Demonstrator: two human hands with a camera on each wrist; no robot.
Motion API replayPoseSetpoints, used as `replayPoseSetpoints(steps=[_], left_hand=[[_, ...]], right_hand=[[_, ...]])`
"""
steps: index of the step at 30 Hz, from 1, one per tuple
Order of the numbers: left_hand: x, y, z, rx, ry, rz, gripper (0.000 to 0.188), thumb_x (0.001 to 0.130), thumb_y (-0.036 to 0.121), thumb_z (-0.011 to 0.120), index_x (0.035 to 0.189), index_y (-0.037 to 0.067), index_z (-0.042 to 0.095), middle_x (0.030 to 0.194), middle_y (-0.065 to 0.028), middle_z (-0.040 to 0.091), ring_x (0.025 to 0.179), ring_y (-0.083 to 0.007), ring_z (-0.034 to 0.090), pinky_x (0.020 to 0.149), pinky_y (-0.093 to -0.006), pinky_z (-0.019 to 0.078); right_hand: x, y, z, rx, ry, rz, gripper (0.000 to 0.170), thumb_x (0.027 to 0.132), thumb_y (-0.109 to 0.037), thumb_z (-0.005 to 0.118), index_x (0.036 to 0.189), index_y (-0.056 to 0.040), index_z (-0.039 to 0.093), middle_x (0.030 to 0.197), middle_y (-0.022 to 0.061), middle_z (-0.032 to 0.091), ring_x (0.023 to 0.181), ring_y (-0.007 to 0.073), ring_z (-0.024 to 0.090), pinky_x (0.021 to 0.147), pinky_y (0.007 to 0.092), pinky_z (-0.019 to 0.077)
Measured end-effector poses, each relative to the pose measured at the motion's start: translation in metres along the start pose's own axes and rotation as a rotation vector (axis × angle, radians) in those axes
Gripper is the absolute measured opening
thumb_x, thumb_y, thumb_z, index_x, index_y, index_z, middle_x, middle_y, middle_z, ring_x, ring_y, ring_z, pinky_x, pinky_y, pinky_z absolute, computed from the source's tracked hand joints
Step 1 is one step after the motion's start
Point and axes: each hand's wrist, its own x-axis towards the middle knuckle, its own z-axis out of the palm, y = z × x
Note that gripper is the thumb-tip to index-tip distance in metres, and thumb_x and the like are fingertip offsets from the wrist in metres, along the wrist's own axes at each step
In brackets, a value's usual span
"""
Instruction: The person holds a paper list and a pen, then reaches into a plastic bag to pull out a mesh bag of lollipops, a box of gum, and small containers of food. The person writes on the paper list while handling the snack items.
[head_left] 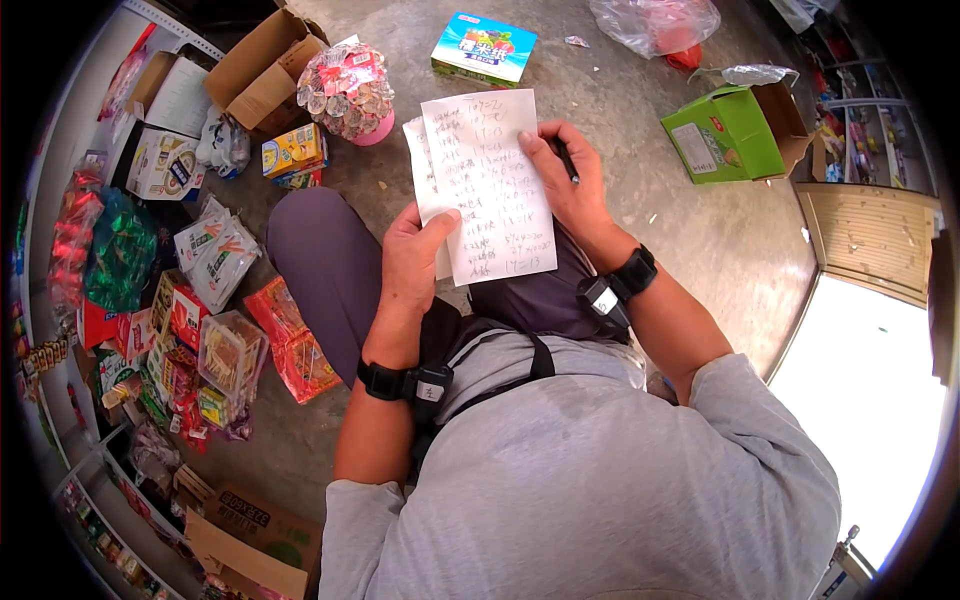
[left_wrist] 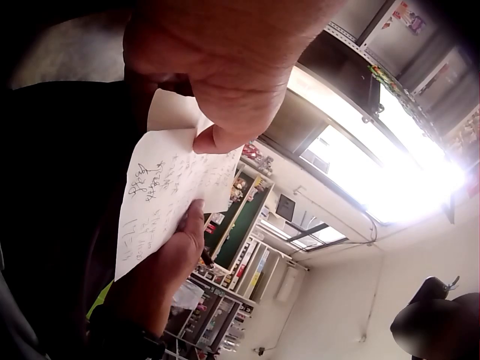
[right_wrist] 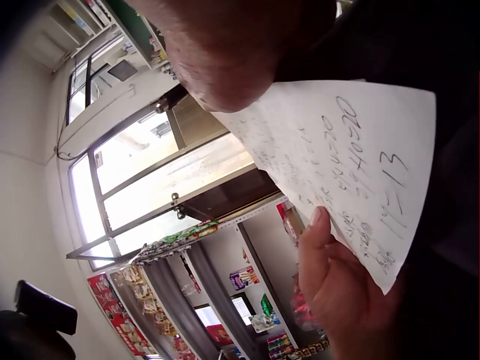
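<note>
A white sheet of paper [head_left: 490,190] covered with handwritten lines and numbers is held up over the person's lap. Behind its left side shows the edge of a second sheet [head_left: 422,180]. The left hand [head_left: 412,262] pinches both sheets at the lower left, thumb on the front. At the upper right edge, the right hand [head_left: 575,185] pinches the written sheet with its thumb, and a dark pen [head_left: 567,160] lies in its fingers. In the right wrist view the left hand [right_wrist: 337,289] grips the paper's edge; in the left wrist view the right hand [left_wrist: 169,262] does likewise.
On the floor ahead sit a blue-white box [head_left: 485,48], a green carton [head_left: 735,135] and a pink tub of wrapped sweets [head_left: 345,90]. Left of the knees lie packaged snacks [head_left: 230,350] and an open cardboard box [head_left: 262,75]. Shelves line the left side.
</note>
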Motion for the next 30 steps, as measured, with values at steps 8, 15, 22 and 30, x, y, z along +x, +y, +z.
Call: replayPoseSetpoints(steps=[8,15,22,30], left_hand=[[0.0033,-0.003,-0.0024,0.029,0.024,-0.002,0.034,0.093,0.009,0.068,0.122,-0.007,0.063,0.111,-0.0117,0.071,0.092,-0.0173,0.07,0.082,-0.03,0.0556],[0.0015,0.0017,0.0014,0.023,0.014,0.0,0.031,0.093,0.008,0.067,0.121,-0.005,0.065,0.109,-0.0108,0.072,0.092,-0.0163,0.07,0.082,-0.0297,0.0557],[0.0019,0.0006,0.0007,0.021,0.01,0.003,0.03,0.094,0.009,0.067,0.12,-0.004,0.066,0.109,-0.0104,0.072,0.091,-0.0156,0.07,0.082,-0.0294,0.056],[0.0028,-0.0004,-0.0001,0.034,0.025,0.0,0.029,0.093,0.009,0.066,0.12,-0.004,0.066,0.108,-0.0098,0.072,0.09,-0.0149,0.069,0.08,-0.0286,0.0555]], right_hand=[[0.0062,-0.0061,0.0021,0.017,-0.021,-0.027,0.016,0.099,-0.015,0.068,0.098,-0.0001,0.064,0.079,-0.0019,0.064,0.072,0.0027,0.054,0.063,0.0216,0.0452],[0.0074,-0.0063,0.002,0.023,-0.032,-0.02,0.016,0.099,-0.016,0.068,0.098,-0.0004,0.064,0.08,-0.0015,0.065,0.072,0.0027,0.055,0.064,0.0219,0.0458],[0.0081,-0.0062,0.0026,0.044,-0.036,0.006,0.016,0.1,-0.017,0.068,0.099,-0.0007,0.064,0.081,-0.0011,0.065,0.073,0.0031,0.056,0.064,0.0218,0.0463],[0.009,-0.0047,0.0026,0.048,-0.042,0.006,0.016,0.1,-0.017,0.068,0.099,-0.0006,0.064,0.081,-0.0014,0.065,0.073,0.003,0.055,0.064,0.0217,0.0458]])
